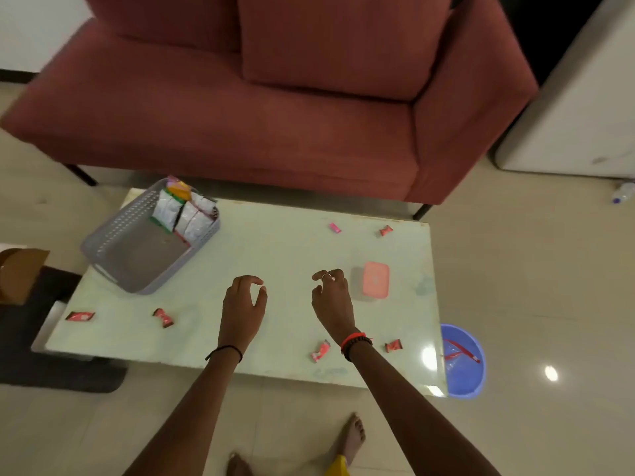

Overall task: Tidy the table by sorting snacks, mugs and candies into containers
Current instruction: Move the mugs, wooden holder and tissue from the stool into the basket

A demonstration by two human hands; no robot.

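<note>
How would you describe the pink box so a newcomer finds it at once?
Start at the pale table in front of the red sofa. On its right half, just beside the right hand, lies the small pink box. Unlike the small twisted candies around it, it is a flat rounded rectangle.

Red sofa [275, 132] at the back — dark mat [51, 372] and bottle [622, 194] on floor.

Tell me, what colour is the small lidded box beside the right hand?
Pink, a small rectangular plastic box; head view.
</note>
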